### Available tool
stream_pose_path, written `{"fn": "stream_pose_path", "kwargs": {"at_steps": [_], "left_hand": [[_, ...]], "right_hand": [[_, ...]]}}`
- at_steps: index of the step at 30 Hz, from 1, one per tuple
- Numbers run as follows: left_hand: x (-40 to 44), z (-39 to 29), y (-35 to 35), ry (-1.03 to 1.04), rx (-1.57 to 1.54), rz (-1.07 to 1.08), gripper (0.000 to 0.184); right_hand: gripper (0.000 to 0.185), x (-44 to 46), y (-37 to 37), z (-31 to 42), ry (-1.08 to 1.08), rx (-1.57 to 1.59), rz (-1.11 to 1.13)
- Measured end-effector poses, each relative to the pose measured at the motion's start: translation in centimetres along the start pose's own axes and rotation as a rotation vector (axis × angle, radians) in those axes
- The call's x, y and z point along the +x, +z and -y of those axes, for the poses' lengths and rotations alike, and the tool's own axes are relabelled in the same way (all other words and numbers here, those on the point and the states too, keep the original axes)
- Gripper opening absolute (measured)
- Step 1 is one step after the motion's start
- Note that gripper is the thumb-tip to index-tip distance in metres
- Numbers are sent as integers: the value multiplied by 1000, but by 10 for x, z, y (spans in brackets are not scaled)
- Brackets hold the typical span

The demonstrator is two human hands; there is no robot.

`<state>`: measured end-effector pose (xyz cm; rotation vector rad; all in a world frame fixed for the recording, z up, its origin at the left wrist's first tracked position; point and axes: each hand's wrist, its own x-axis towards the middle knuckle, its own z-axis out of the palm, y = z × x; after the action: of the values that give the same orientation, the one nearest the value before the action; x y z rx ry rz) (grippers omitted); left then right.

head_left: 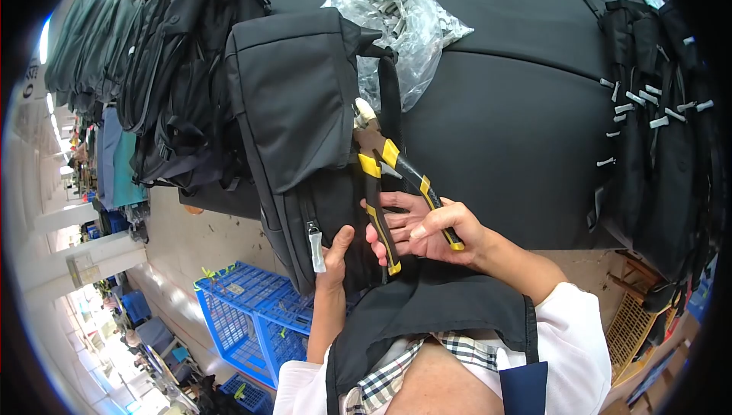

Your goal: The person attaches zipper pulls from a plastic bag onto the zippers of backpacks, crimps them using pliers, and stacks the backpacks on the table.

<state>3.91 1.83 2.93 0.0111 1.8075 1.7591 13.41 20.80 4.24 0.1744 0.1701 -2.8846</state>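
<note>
A black backpack (288,102) lies on its side in front of me, one end overhanging the table's near edge. My left hand (335,259) grips the bag's lower end, thumb on top and fingers mostly hidden. Beside that thumb hangs a light grey zipper pull (316,251). My right hand (438,232) is around the handles of the pliers (374,144), which are black and yellow and spread apart. The jaws point away from me at the bag's right side, with a whitish piece (365,110) at their tip; whether they clamp it is unclear.
A clear plastic bag (427,49) of small grey pieces lies behind the backpack. More black bags (179,72) are piled at left, and others (648,125) with pale pulls at right. A blue plastic crate (259,320) stands below the black-covered table (503,141).
</note>
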Motion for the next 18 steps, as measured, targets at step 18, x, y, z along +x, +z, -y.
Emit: {"fn": "stream_pose_path", "kwargs": {"at_steps": [18], "left_hand": [[2, -13, 5, 200, 96, -36, 33]], "right_hand": [[76, -8, 16, 2, 11, -85, -25]]}}
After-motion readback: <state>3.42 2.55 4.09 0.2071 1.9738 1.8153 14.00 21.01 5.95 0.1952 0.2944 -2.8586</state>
